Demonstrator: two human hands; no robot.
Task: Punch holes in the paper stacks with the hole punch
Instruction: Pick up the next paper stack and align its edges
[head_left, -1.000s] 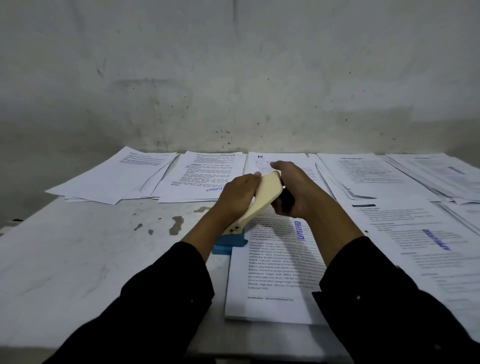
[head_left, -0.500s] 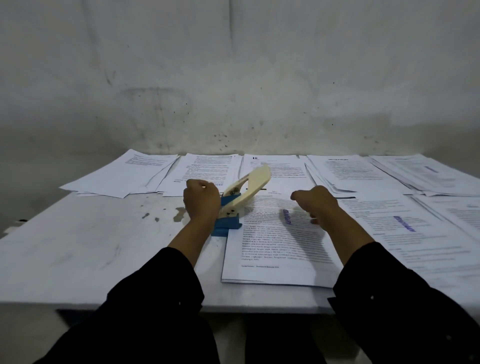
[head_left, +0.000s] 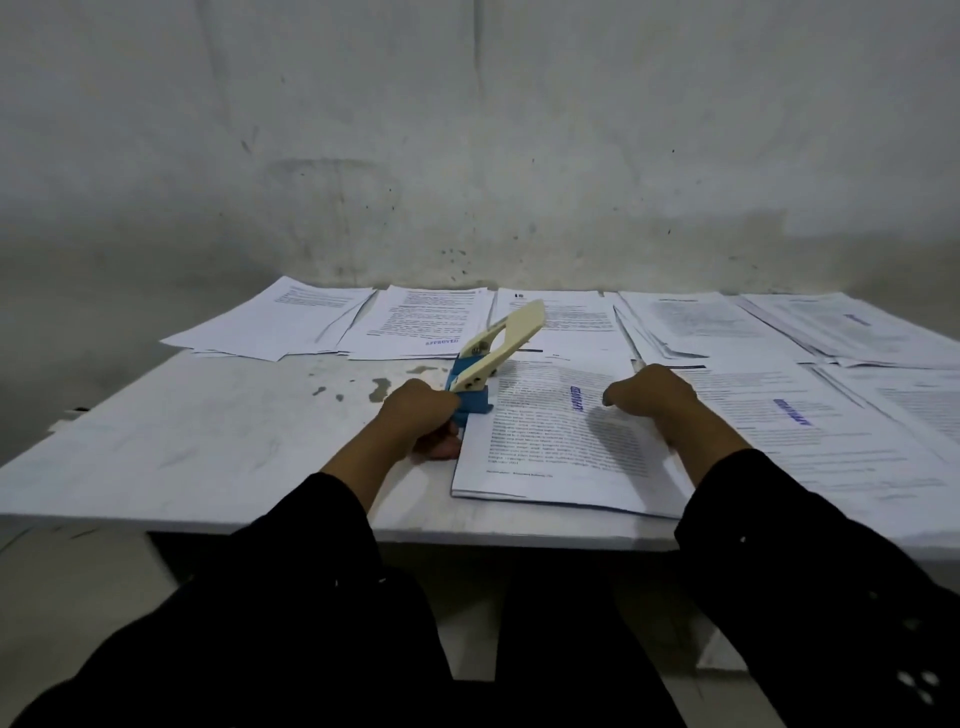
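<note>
**One hole punch at the left edge of the front paper stack**

One hole punch (head_left: 475, 382), blue at the base with a cream lever, stands on the desk (head_left: 208, 447) against the left edge of the nearest paper stack (head_left: 561, 441). Its lever is raised, slanting up and away to the right over the top of the page. The left hand (head_left: 423, 421) has its fingers curled around the punch's blue base from the near side, a clenched grip on the tool. The right hand (head_left: 652, 400) lies knuckles-up on the right part of the same stack with its fingers bent down onto the sheet; whether it pinches the paper or only presses on it cannot be told. The top page carries printed text and a blue stamp (head_left: 575, 397) between the two hands. Both forearms come out of black sleeves (head_left: 322, 545).

Further paper stacks (head_left: 431, 322) lie in a row along the far edge of the desk, against a stained grey wall (head_left: 467, 156), and more printed sheets (head_left: 810, 431) cover the desk to the right of the worked stack. Some bear blue stamps too. Left of the punch the desk top shows chipped patches (head_left: 379, 388).
</note>
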